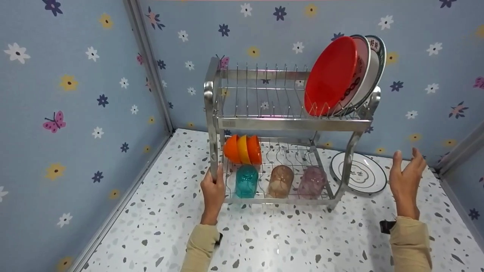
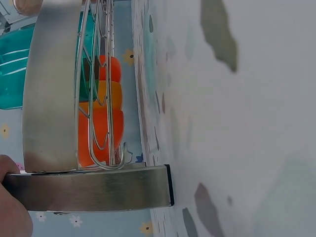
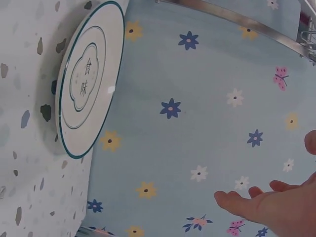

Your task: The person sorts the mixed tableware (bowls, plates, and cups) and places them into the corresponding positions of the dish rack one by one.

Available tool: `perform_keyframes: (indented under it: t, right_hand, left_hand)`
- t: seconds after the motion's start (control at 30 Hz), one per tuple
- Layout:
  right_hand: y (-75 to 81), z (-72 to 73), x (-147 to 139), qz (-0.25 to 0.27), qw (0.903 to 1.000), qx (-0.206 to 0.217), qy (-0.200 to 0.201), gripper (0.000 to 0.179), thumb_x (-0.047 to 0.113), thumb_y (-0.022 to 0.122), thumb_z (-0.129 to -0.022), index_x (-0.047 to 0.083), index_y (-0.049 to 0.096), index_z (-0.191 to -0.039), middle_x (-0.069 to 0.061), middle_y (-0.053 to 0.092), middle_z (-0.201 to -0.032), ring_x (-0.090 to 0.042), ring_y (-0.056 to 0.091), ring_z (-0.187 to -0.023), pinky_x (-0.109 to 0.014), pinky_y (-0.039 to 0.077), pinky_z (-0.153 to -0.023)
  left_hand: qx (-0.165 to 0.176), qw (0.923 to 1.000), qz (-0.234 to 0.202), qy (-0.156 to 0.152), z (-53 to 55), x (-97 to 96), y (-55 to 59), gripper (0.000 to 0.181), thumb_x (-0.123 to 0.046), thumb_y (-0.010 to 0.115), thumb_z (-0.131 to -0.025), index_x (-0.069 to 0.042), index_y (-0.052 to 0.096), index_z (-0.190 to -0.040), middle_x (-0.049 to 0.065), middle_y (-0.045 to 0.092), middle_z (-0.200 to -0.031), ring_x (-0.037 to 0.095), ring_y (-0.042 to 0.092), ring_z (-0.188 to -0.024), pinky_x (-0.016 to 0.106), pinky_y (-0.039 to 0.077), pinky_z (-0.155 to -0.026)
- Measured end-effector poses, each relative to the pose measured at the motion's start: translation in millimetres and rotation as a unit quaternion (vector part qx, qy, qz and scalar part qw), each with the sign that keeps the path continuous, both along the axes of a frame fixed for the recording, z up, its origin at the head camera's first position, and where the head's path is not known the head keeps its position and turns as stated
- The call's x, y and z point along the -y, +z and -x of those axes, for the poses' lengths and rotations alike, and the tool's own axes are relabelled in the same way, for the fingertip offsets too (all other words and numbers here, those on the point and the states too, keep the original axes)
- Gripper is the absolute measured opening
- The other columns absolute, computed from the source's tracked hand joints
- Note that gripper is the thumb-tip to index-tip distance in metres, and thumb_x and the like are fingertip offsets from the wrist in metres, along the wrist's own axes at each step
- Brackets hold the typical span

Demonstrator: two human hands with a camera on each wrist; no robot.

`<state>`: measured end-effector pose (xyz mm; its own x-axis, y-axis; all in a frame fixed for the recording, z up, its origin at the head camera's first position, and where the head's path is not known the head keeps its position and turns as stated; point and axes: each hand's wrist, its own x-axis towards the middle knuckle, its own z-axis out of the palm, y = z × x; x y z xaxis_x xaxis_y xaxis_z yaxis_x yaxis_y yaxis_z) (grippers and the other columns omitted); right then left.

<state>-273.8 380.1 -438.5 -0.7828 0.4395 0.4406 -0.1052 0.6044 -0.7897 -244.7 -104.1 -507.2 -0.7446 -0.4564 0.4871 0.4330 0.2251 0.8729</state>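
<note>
A two-tier metal dish rack (image 1: 295,124) stands on the speckled table. My left hand (image 1: 213,190) grips its left front post low down; the left wrist view shows the thumb side of the hand (image 2: 12,202) against the metal. My right hand (image 1: 407,181) is raised to the right of the rack, fingers spread and holding nothing. Near it a white plate with a dark rim (image 1: 359,172) lies flat on the table, partly behind the rack's right post. In the right wrist view the plate (image 3: 91,81) is apart from the fingers (image 3: 232,200).
The upper tier holds a red plate (image 1: 331,75) and patterned plates (image 1: 374,71) leaning at its right end. Below are nested orange and yellow bowls (image 1: 254,150), a teal glass (image 1: 246,181), a brown glass (image 1: 281,181) and a pinkish glass (image 1: 312,183). Flowered walls enclose the table.
</note>
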Motion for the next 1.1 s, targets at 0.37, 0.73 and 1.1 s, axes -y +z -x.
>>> perform_keyframes:
  t: [0.37,0.73,1.1]
  right_hand:
    - [-28.1,8.6,-13,0.024,0.9975,0.067,-0.001,0.072,0.042,0.033,-0.111,0.002,0.005,-0.163,-0.029,0.006,-0.164,-0.047,0.014,-0.152,-0.059,0.013,-0.123]
    - [-57.4,10.2,-22,0.052,0.9828,0.176,0.019,0.080,0.050,0.024,-0.109,0.003,-0.013,-0.161,-0.030,-0.012,-0.164,-0.053,0.004,-0.151,-0.063,0.009,-0.121]
    - [-72.3,13.0,-26,0.058,0.9694,0.237,0.030,0.084,0.054,0.017,-0.108,-0.001,-0.020,-0.158,-0.036,-0.017,-0.162,-0.057,0.001,-0.150,-0.065,0.008,-0.120]
  left_hand:
    - [-0.007,1.0000,-0.002,0.006,-0.5,0.6,0.9,0.039,-0.004,0.061,-0.103,-0.012,0.042,-0.070,-0.007,0.031,-0.060,0.007,0.028,-0.052,0.022,0.019,-0.050]
    - [0.020,0.9998,-0.007,-0.005,-2.5,-1.0,2.4,0.036,-0.008,0.059,-0.104,-0.011,0.043,-0.072,-0.006,0.033,-0.061,0.009,0.031,-0.053,0.022,0.021,-0.050]
    - [0.014,0.9999,-0.001,-0.001,-2.9,-1.1,1.4,0.035,-0.005,0.059,-0.104,-0.010,0.044,-0.073,-0.006,0.032,-0.062,0.008,0.030,-0.053,0.022,0.021,-0.051]
